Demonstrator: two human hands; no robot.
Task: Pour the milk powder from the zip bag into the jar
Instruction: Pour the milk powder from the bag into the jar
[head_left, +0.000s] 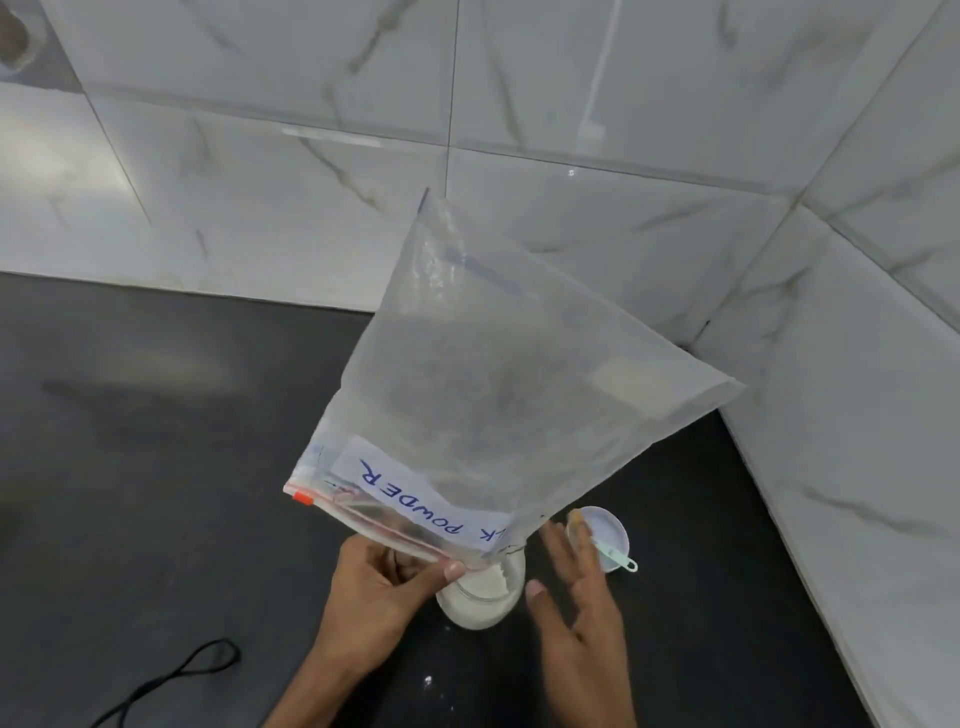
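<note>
**Bag upended over the jar, last powder going in**

The zip bag (498, 395) is held upside down, its zip mouth low and close to the person, its sealed bottom raised up and away toward the tiled wall (571, 104). Its long axis runs on a slant from the near-left mouth to the far-right bottom corner. The mouth's right end sits just over the opening of the jar (480, 597), which stands on the dark bench (156, 467) directly between the two hands.

The left hand (384, 587) pinches the zip strip at the bag's mouth, thumb on the near side, and is the hand touching the bag. The right hand (576, 597) is spread flat, fingers apart, just right of the jar and holding nothing; it looks blurred. The bag appears almost empty, only a dusty film on its walls, while the jar shows white powder inside, so the pour seems nearly finished. What is left likely calls for a tap or shake of the raised end.

A white label (410, 488) on the bag reads upside down in blue marker: "POWDER" is clear, with a "K" before it; the rest is hidden.

Beside the right hand lies a white lid (608, 525) with a small green scoop (618, 555) across it. A few white specks (428, 680) dot the bench, and a black cord (171, 675) loops at near left.
</note>
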